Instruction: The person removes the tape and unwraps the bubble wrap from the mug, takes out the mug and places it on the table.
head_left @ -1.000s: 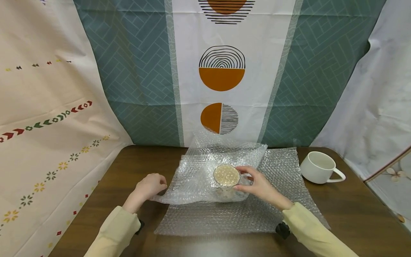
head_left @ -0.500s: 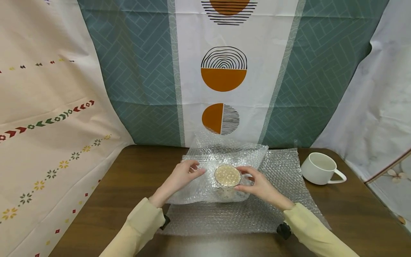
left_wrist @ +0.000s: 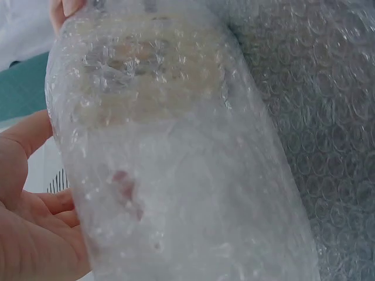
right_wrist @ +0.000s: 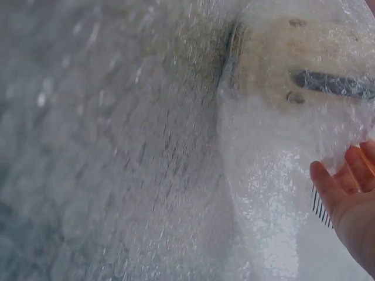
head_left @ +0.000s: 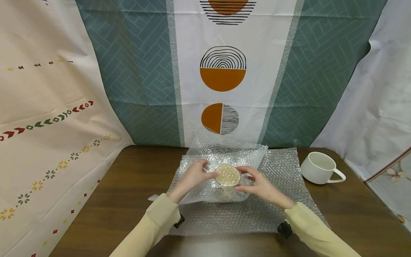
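A round, cream-coloured, cup-like thing (head_left: 228, 176) stands in the middle of the bubble wrap in the head view, with a layer of wrap (head_left: 196, 194) drawn over it. Through the film its patterned side (right_wrist: 275, 64) shows in the right wrist view, with a dark bar across it. My left hand (head_left: 194, 175) holds it from the left, thumb at the top edge. From the right, my right hand (head_left: 258, 184) grips it between thumb and fingers. The wrap blurs its exact kind.
A larger sheet of bubble wrap (head_left: 282, 171) lies beneath on the dark wooden table (head_left: 128, 200). To the right stands a white mug (head_left: 318, 167), handle pointing right. Patterned cloths (head_left: 138, 71) hang behind and beside the table.
My left hand has let go of the wrap's left corner and moved right onto the cup-like thing. The right hand keeps its grip in the same place.
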Demonstrator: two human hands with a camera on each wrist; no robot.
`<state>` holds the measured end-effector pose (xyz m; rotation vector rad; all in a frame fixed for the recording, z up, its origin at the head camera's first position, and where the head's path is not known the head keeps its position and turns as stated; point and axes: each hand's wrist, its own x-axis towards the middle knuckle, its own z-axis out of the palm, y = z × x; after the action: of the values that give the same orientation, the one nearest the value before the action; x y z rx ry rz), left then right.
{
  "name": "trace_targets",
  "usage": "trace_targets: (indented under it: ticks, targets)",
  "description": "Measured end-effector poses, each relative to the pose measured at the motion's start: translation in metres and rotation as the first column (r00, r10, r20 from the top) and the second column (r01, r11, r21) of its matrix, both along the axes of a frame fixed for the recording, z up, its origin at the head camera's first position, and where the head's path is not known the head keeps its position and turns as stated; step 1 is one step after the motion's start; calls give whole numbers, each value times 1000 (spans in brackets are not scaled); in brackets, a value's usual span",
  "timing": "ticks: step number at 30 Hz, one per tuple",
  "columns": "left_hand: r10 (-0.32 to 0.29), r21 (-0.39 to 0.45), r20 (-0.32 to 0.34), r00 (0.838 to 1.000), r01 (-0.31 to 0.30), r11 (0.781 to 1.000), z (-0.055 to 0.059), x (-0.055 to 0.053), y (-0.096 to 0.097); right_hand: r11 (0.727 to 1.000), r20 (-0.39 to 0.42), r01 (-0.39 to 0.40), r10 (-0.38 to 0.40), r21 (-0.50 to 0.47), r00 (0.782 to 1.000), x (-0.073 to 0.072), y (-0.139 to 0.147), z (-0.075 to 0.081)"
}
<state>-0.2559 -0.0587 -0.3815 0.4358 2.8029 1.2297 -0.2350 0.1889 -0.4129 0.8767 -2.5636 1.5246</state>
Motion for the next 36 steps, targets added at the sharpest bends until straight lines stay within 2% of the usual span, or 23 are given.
trace_targets:
  ticks: [7,14,22,27,36]
  targets:
    - [9,17,30,1000,-9,1000,3,0,2,1000,-50,-17,17,1,999,0,10,0]
    - [5,14,35,999,-5,1000,4,0,3,999,48,26,-27,22,998,5,27,-2]
    - [9,29,19,1000,-9,1000,2,1,3,999,108,-20,15,48,994,6,32,-11]
    - [2,76,-61,998,2,997,1,3,4,998,119,-14,6,65,993,6,30,-10]
    - [-20,188,-201,979,59,980,7,8,5,998,131,-39,32,47,991,7,29,-7]
